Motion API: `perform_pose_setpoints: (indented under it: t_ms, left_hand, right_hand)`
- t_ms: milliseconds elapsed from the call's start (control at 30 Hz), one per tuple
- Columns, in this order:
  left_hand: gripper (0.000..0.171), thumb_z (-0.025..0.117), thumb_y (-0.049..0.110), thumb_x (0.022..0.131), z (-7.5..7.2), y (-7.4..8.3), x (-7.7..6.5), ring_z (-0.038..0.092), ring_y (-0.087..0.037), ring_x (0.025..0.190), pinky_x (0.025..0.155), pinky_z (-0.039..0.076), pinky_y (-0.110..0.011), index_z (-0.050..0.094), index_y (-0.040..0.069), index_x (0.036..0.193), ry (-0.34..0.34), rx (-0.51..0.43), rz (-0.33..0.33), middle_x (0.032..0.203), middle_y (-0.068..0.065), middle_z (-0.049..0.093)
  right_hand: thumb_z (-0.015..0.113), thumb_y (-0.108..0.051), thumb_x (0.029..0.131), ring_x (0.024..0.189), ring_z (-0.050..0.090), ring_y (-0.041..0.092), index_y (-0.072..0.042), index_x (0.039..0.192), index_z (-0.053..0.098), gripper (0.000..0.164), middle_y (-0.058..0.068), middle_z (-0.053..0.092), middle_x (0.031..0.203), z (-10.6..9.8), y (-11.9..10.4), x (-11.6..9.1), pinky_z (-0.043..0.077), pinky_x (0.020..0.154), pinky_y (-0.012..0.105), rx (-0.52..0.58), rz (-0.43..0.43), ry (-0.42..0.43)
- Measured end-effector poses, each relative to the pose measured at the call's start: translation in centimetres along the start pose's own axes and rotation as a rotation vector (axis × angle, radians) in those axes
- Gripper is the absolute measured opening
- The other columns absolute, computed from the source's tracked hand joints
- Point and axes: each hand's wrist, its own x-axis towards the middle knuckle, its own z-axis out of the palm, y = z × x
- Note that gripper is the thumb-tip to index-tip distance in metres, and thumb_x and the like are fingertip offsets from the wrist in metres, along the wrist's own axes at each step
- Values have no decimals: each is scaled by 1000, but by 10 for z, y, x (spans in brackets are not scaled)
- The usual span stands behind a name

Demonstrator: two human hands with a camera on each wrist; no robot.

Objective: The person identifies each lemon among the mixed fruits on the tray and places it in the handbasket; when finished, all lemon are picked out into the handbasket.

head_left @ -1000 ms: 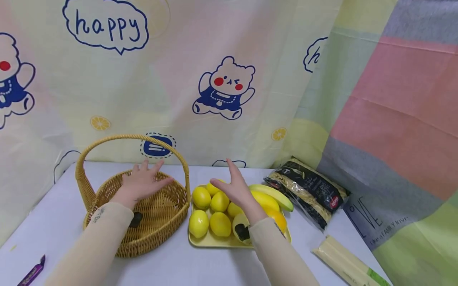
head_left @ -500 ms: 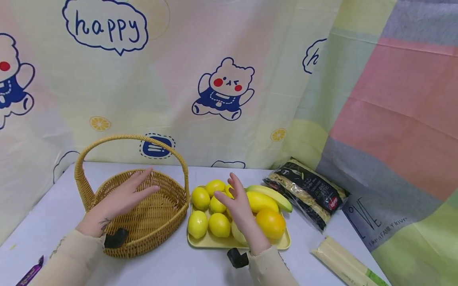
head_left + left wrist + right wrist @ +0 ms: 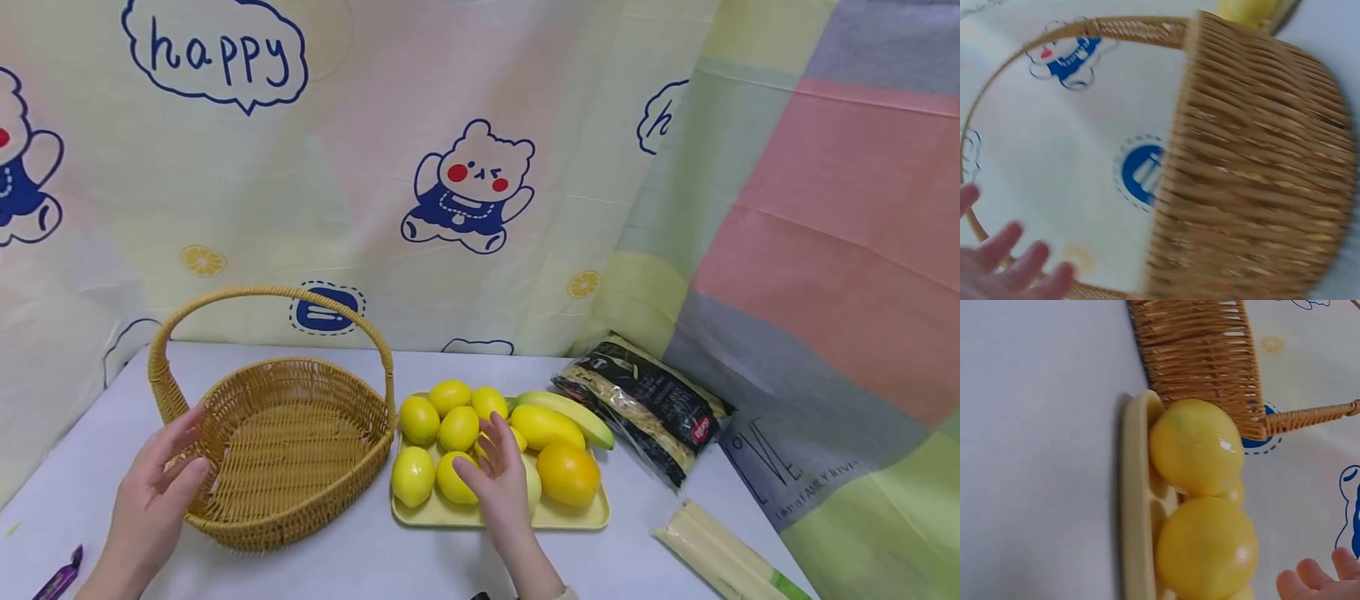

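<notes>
Here — one basket (image 3: 300, 458), one tray (image 3: 435, 515)

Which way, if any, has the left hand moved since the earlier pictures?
Yes: the left hand moved left and down the head view, from over the basket to its left edge.

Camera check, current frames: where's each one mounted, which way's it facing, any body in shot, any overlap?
Head: on the head, facing forward and down at the wicker basket and fruit tray; left hand and right hand show.
Left wrist: rolled sideways, facing the basket's woven side; blurred fingers lower left.
Right wrist: also rolled, facing yellow fruits on the tray; fingertips lower right.
Shared by both wrists: basket, printed backdrop.
</notes>
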Motion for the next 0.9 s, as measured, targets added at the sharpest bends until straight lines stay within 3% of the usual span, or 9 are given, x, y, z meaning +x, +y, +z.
perform_pose_setpoints:
  t_ms: [67, 167, 267, 367, 433, 533, 667, 800, 900]
  left_hand:
    - [46, 51, 10, 93, 3, -5, -5, 36, 11, 106, 77, 32, 1, 43, 13, 138, 134, -22, -95, 125, 23, 37]
    - [49, 56, 10, 90, 8, -11, -8, 38, -1, 109, 79, 34, -8, 42, 9, 137, 252, -31, -278, 127, 9, 38]
    - [64, 57, 16, 90, 12, -21, -7, 33, -23, 122, 93, 37, -29, 26, 7, 145, 201, -34, -445, 141, -14, 27]
    - [76, 55, 15, 89, 13, -39, -5, 24, -43, 131, 101, 34, -54, 7, 6, 148, 104, -54, -548, 147, -26, 14]
    - [80, 54, 10, 88, 14, -53, -4, 25, -49, 130, 97, 39, -56, 1, 5, 148, 72, -60, -600, 148, -29, 12]
    - [83, 52, 7, 85, 16, -72, -4, 32, -48, 127, 80, 54, -41, -1, 9, 149, 43, -50, -657, 148, -29, 16]
    - [83, 51, 7, 83, 18, -73, -10, 37, -45, 123, 59, 53, -22, 1, 8, 149, 38, -56, -685, 147, -29, 19]
    - [84, 51, 6, 82, 20, -62, -19, 34, -44, 124, 61, 52, -21, 1, 6, 148, 55, -63, -757, 148, -28, 17]
    - [86, 53, 5, 80, 22, -68, -28, 34, -43, 125, 69, 53, -27, 1, 7, 148, 75, -84, -788, 149, -27, 16]
  right_hand:
    - [70, -10, 81, 133, 33, 34, -11, 143, 29, 75, 15, 36, 143, -1, 3, -4, 26, 111, 48, 17, -3, 25]
    - [69, -4, 80, 132, 36, 31, -10, 142, 30, 73, 14, 38, 142, -3, 6, -9, 27, 111, 46, 32, -10, 57]
    - [67, 0, 80, 130, 39, 29, -8, 141, 32, 72, 13, 41, 140, -2, 9, -11, 28, 111, 44, 37, -26, 78]
    - [66, 4, 79, 129, 40, 29, -7, 140, 33, 70, 14, 43, 138, -1, 11, -13, 28, 111, 42, 48, -44, 86]
    - [66, 5, 78, 129, 39, 31, -5, 139, 34, 70, 16, 43, 138, 1, 13, -13, 28, 111, 42, 58, -52, 83]
    - [66, 5, 79, 131, 36, 34, -4, 139, 34, 69, 18, 41, 138, 2, 15, -13, 26, 112, 42, 68, -54, 74]
    - [66, 3, 79, 132, 36, 33, -5, 138, 34, 68, 18, 41, 139, 2, 20, -12, 25, 112, 44, 43, -31, 75]
    - [67, 2, 78, 132, 36, 32, -8, 138, 36, 68, 15, 41, 139, 1, 25, -11, 24, 112, 44, 13, -2, 79]
    - [67, 2, 78, 132, 35, 32, -8, 137, 36, 68, 15, 41, 140, 1, 27, -11, 24, 113, 45, 6, -2, 80]
